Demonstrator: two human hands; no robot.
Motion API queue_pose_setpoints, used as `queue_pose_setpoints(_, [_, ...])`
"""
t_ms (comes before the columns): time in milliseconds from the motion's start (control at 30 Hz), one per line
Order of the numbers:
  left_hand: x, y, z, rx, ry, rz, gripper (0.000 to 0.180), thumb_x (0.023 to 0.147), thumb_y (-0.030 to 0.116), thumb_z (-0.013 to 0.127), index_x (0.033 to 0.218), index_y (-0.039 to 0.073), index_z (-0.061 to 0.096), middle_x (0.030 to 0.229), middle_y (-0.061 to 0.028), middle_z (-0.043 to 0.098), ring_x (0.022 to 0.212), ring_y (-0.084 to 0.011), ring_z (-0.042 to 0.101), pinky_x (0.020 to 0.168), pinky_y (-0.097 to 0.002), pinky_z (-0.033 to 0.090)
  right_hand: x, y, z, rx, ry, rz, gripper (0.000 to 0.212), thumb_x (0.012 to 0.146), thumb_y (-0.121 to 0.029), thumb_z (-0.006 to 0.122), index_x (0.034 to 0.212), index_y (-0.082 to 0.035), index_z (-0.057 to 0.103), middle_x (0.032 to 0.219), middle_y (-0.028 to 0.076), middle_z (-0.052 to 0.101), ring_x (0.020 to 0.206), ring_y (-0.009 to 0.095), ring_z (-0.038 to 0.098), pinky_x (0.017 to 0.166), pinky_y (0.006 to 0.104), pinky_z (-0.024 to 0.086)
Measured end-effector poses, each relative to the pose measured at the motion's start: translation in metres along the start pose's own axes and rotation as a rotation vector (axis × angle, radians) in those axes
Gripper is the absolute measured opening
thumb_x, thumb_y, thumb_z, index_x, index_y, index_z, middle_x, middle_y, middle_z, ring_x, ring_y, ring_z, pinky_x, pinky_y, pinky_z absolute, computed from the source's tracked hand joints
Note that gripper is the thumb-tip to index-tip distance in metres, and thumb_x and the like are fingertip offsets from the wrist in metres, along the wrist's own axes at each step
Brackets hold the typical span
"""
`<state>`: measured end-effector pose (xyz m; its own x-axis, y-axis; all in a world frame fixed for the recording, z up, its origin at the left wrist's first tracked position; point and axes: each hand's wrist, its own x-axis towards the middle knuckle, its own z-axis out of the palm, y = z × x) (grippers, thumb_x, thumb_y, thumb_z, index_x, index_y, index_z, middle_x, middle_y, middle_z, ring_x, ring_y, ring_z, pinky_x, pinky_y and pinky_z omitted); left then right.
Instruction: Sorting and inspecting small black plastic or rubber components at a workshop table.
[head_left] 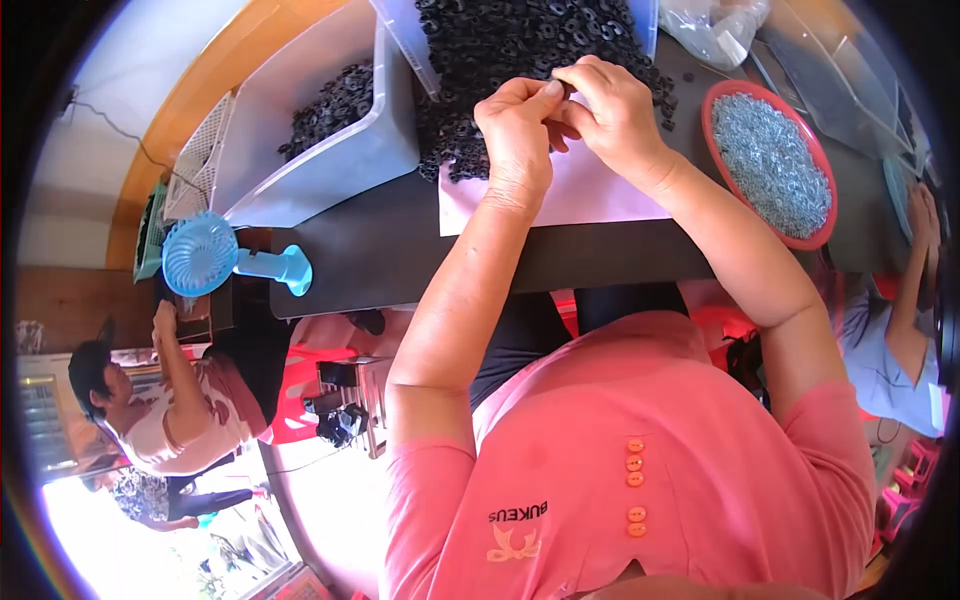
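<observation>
My left hand (517,125) and my right hand (612,112) meet above the near edge of a heap of small black parts (520,45). The fingertips of both are pinched together around something small and dark, mostly hidden by the fingers. Its kind cannot be made out. Under my hands a pale pink sheet (600,190) lies on the dark table (370,235), with black parts spread over its far side. To the right, a red oval basin (712,130) holds many small silvery metal pieces (770,160).
A translucent bin (400,125) with more black parts stands left of the heap. A blue handheld fan (200,255) sits at the table's left edge. Clear plastic bags (715,25) lie far right. Other people (160,410) sit at left and right.
</observation>
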<state>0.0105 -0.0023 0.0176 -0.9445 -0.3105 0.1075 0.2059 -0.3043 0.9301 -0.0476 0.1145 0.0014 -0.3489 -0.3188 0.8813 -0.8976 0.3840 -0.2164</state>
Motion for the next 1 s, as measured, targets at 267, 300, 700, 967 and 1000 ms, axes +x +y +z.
queue_pose_setpoints(267, [0.019,0.097,-0.044,0.445,0.112,0.573,0.013,0.083,0.007,0.065,0.083,-0.007,0.067,0.075,-0.0135,0.067,0.06,-0.0176,0.066,0.051,-0.0251,0.052,0.014,0.006,-0.02,0.211,0.073,0.062,0.044,0.075,-0.017,0.076,0.116,-0.014,0.06,0.086,0.006,0.065,0.074,0.024,0.064,0.067,0.0353,0.051])
queue_pose_setpoints(300, [0.025,0.12,-0.049,0.384,0.222,0.611,0.008,0.078,-0.001,0.067,0.083,-0.008,0.068,0.067,-0.012,0.066,0.05,-0.0155,0.061,0.045,-0.0234,0.048,0.014,0.006,-0.028,0.257,0.006,0.228,0.036,0.082,-0.001,0.065,0.116,-0.01,0.063,0.087,0.008,0.068,0.08,0.02,0.068,0.077,0.0308,0.053])
queue_pose_setpoints(700, [-0.001,0.05,-0.035,1.204,-0.084,0.961,0.008,0.074,0.0,0.071,0.08,0.005,0.066,0.078,-0.0094,0.062,0.073,-0.026,0.061,0.067,-0.0349,0.05,0.026,0.015,-0.039,0.344,0.1,0.424,0.012,0.082,-0.005,0.065,0.093,-0.001,0.064,0.077,0.015,0.069,0.069,0.025,0.068,0.062,0.0338,0.052])
queue_pose_setpoints(967, [0.033,0.005,-0.049,1.708,0.011,0.727,0.023,0.072,0.017,0.072,0.093,0.007,0.066,0.096,-0.0118,0.06,0.093,-0.0331,0.058,0.075,-0.0437,0.051,0.007,0.032,-0.022,-0.216,-0.415,0.417,0.021,0.078,-0.005,0.057,0.095,-0.007,0.069,0.094,0.01,0.07,0.08,0.03,0.067,0.071,0.0402,0.051])
queue_pose_setpoints(1000, [0.033,0.002,-0.052,1.789,0.071,0.686,0.027,0.073,0.018,0.072,0.097,0.007,0.065,0.1,-0.0129,0.06,0.096,-0.0339,0.058,0.077,-0.0446,0.051,0.004,0.033,-0.019,-0.212,-0.42,0.416,0.021,0.078,-0.005,0.057,0.095,-0.007,0.069,0.094,0.01,0.07,0.08,0.03,0.067,0.071,0.0402,0.051])
